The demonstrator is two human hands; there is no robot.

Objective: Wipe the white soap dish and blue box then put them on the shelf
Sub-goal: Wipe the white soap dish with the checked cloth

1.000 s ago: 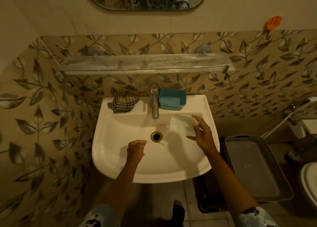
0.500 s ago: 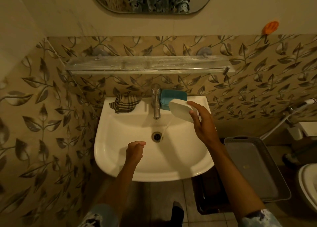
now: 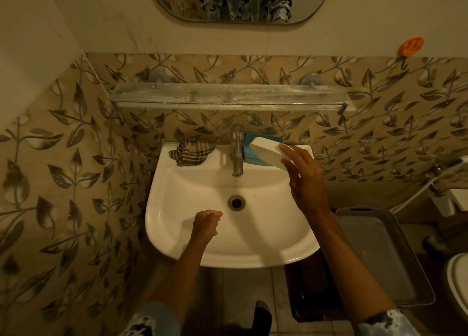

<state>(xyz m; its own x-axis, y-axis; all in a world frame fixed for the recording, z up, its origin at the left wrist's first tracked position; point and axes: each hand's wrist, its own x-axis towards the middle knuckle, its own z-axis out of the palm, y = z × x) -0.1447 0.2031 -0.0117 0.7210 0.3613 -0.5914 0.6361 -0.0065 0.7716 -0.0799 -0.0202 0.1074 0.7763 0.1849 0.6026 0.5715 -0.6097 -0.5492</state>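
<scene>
Hovering over the back right ledge of the sink (image 3: 164, 234), the white soap dish (image 3: 266, 153) is held tilted, with one broad pale face turned toward the camera. It is gripped at its right end by the right hand (image 3: 304, 181), whose fingers (image 3: 287, 149) are curled over the edge; the thumb's place cannot be made out. Just behind and below the dish, the blue box (image 3: 249, 155) is seen on the ledge beside the tap (image 3: 237, 155), partly covered by the dish. On the other side of the tap, a checked cloth (image 3: 191, 152) is bunched on the left of the ledge. The left hand (image 3: 205, 225) is held over the front of the basin, near the drain (image 3: 236, 201), with its fingers curled into a loose fist and nothing in it. Above the sink, a long shelf (image 3: 228, 96) is fixed across the leaf-patterned wall, and the lower edge of a mirror (image 3: 240, 1) is visible higher up. A grey tray (image 3: 379, 259) is set low to the right of the sink.
</scene>
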